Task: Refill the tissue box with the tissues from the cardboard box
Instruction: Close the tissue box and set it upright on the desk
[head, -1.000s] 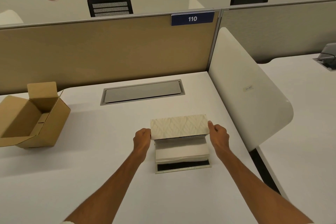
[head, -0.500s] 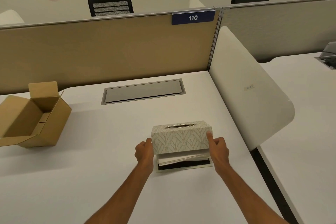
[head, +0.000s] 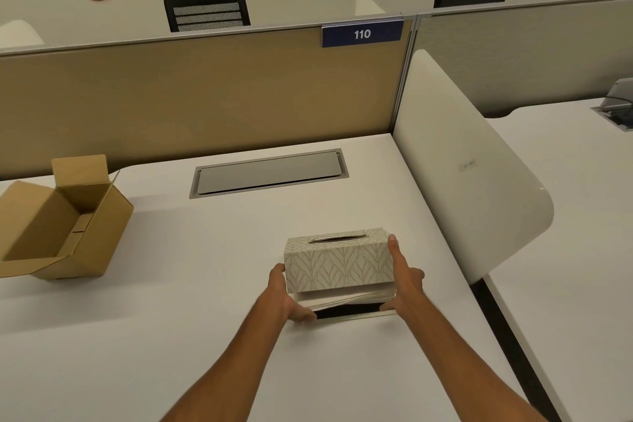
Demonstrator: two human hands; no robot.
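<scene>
- While both hands clasp its short ends, the tissue box cover [head: 339, 264] hangs directly above the tissues [head: 346, 296] and base [head: 352, 314].
- Left grip [head: 281, 295] and right grip [head: 404, 279] flank its long, left-right axis equally; straight down seats it.

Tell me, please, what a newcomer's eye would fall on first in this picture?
Most likely the leaf-patterned tissue box cover near the middle of the white desk, held at its ends by the left hand and right hand over a stack of tissues on a dark base. Next, the open cardboard box lying at the desk's left edge, and the blue 110 sign on the partition behind.
</scene>
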